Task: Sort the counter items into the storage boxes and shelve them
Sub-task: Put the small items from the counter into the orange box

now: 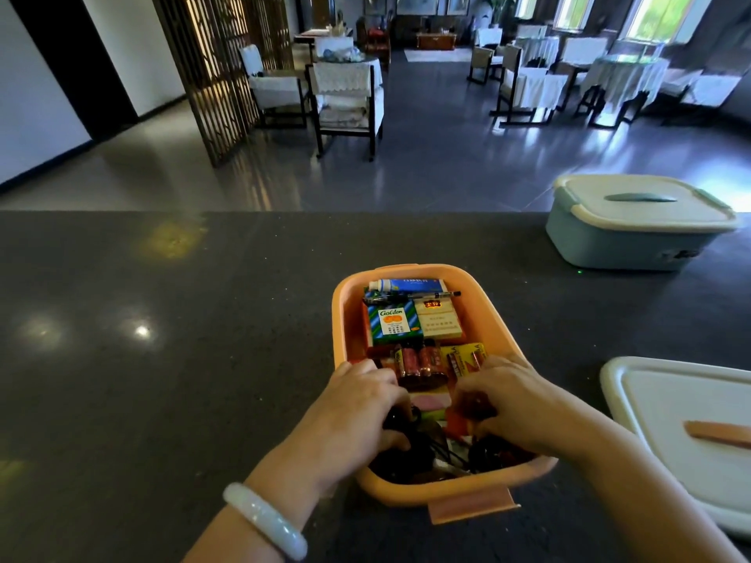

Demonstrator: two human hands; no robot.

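Observation:
An open orange storage box (341, 319) stands on the dark counter in front of me. It holds a toothpaste box (410, 284), a pen (426, 295), a green Golden box (392, 323), a cream carton (438, 319), battery packs (422, 359) and dark items at the near end. Both hands are inside the near end. My left hand (357, 408) curls its fingers round a black object (396, 420). My right hand (512, 400) curls its fingers on a dark reddish item (475, 404). What lies beneath the hands is hidden.
A blue storage box (621, 245) with a closed white lid stands at the counter's far right edge. A loose white lid (682, 408) with an orange handle lies at the near right. Beyond the counter is a dining room with chairs and tables.

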